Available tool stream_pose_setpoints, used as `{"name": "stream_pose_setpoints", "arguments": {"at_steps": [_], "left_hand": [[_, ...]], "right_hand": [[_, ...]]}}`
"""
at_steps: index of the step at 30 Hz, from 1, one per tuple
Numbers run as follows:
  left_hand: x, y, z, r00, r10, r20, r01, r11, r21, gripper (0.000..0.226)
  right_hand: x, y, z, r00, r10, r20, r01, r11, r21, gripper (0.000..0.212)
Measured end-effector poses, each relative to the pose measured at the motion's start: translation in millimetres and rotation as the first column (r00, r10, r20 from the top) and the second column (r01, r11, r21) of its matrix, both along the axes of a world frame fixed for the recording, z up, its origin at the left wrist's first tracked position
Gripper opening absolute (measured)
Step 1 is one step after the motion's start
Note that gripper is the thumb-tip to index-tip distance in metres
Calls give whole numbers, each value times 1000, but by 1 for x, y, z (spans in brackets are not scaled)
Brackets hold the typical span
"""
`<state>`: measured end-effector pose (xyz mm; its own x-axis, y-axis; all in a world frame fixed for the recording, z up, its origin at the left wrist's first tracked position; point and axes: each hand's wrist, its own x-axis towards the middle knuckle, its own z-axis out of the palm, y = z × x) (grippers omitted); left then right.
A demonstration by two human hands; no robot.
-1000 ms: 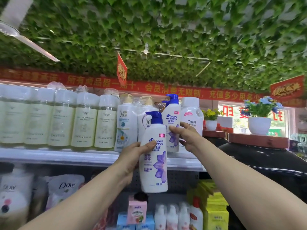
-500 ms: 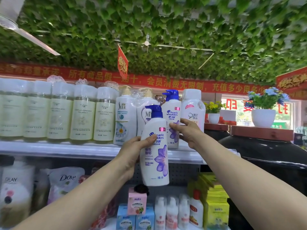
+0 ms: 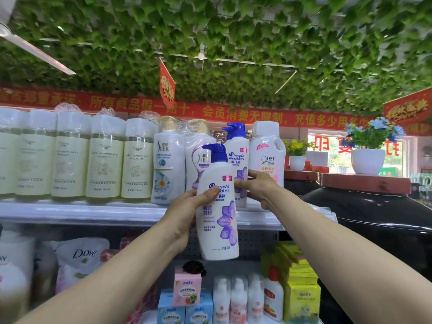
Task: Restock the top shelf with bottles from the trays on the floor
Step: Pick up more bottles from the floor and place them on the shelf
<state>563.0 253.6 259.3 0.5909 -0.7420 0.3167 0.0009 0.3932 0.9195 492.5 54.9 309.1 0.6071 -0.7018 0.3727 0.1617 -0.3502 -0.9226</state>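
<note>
My left hand (image 3: 187, 213) is curled round a white shampoo bottle (image 3: 218, 220) with a blue pump, thumb pressed across the "head & shoulders" lettering, holding it upright in front of the top shelf (image 3: 77, 212), its base hanging below the shelf edge. At two o'clock from it, my right hand (image 3: 259, 189) has thumb and fingers closed on a second bottle (image 3: 237, 160) of the same brand, which stands on the shelf just behind the first. Both labels carry a purple flower. At three o'clock from that standing bottle is a white "OLAST" bottle (image 3: 266, 155); at nine o'clock stand two "SLEK" pump bottles (image 3: 167, 164) under plastic wrap, then a row of pale green bottles (image 3: 104, 160) reading "AMINO ACID FRAGRANCE". Below the shelf, at seven o'clock, a "Dove" pouch (image 3: 80, 260) lies among other packs. A red banner (image 3: 233, 113) with yellow Chinese characters runs along the wall, and green leaves (image 3: 233, 43) cover the ceiling.
</note>
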Motion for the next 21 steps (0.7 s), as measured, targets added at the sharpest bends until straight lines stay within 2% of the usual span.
{"name": "stream_pose_setpoints", "arguments": {"at_steps": [10,14,21], "left_hand": [[6,-5,6,1000,-24,18,25,1000,-6,54],[12,-4,11,999,-7,43,6,1000,10,55],[22,-5,13,999,18,28,-18,1000,2,58]], "right_hand": [[18,-12,3,999,-15,-45,16,1000,19,40],[28,-11,7,996,-21,-90,22,1000,10,33],[29,-12,10,991,-30,-127,33,999,27,40]]}}
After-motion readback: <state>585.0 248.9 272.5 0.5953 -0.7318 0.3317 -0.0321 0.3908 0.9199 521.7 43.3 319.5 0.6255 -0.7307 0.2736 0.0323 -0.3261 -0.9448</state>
